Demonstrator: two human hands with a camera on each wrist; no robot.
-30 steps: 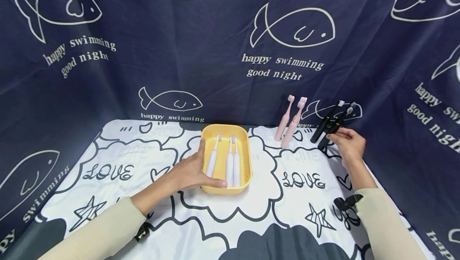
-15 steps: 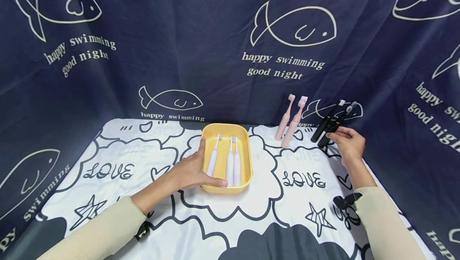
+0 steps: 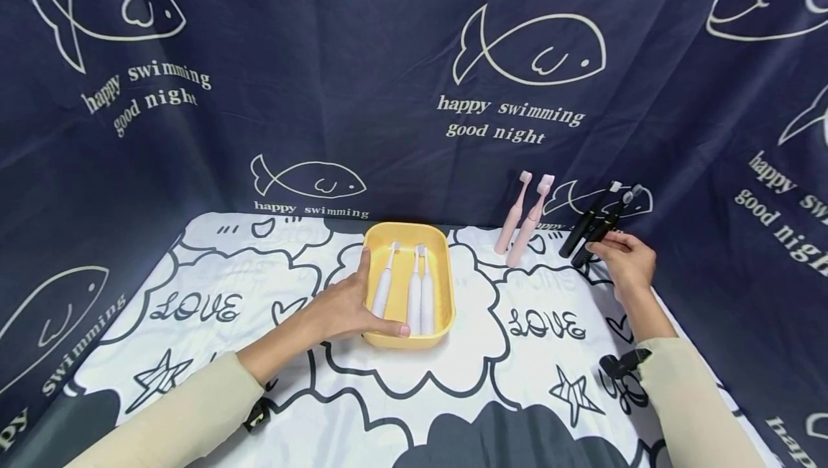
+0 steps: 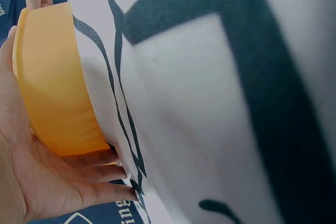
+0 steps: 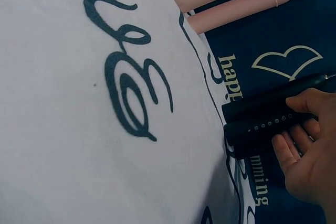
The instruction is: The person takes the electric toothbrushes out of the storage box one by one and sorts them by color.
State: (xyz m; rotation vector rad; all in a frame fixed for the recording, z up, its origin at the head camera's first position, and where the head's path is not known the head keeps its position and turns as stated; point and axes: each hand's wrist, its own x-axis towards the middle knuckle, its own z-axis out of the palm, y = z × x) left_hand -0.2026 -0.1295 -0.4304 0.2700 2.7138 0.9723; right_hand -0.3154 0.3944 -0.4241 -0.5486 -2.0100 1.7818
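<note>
Three white electric toothbrushes [image 3: 421, 299] lie in a yellow plastic bin [image 3: 451, 288], heads toward the far end. My left hand [image 3: 346, 308] holds the bin at its near left corner, thumb over the near rim. In the left wrist view, the fingers [image 4: 97, 174] lie against the outer wall. At the table's far right, my right hand [image 3: 627, 263] pinches a black electric toothbrush [image 5: 268, 126] by its handle, between thumb and fingers. Another black electric toothbrush [image 3: 582, 229] stands tilted right beside it. How many black ones are there cannot be told.
Two pink electric toothbrushes [image 3: 527, 231] lean at the back, between the bin and the black ones. Behind everything hangs a dark blue fish-print curtain [image 3: 401, 94]. A white cloth [image 3: 259, 367] with black drawings covers the table.
</note>
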